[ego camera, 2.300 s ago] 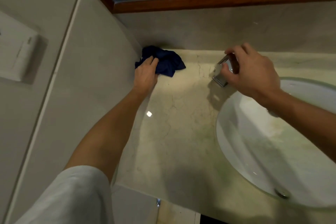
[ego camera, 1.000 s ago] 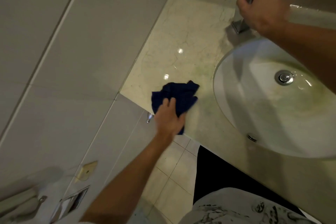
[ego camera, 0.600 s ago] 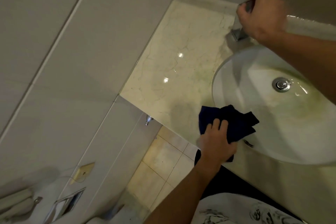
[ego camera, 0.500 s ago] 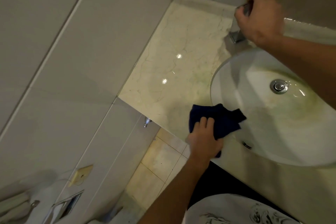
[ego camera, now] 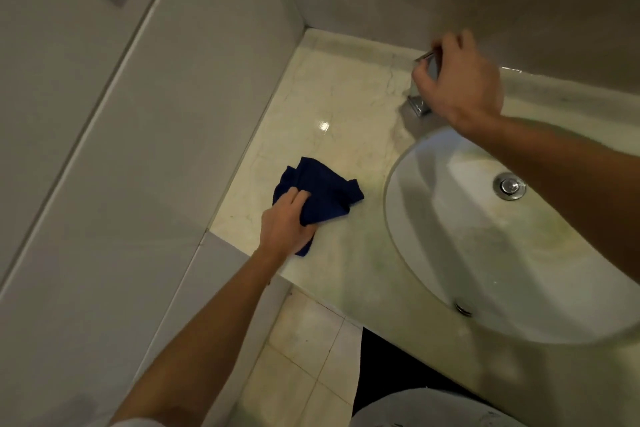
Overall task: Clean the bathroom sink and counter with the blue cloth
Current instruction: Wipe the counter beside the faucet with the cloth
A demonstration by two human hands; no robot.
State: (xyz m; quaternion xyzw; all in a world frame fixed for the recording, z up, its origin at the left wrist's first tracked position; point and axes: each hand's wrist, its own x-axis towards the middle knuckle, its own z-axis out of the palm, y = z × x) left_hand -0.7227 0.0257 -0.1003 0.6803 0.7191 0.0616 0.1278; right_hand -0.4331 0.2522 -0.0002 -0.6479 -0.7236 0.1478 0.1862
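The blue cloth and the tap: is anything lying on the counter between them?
In the head view, nothing: only bare marble counter with a small glare spot separates the blue cloth from the tap.

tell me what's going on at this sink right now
A person is wiping the marble counter. The left hand grips a crumpled blue cloth on the counter, left of the white sink basin. The right hand holds the chrome faucet behind the basin. The cloth is not in the basin.
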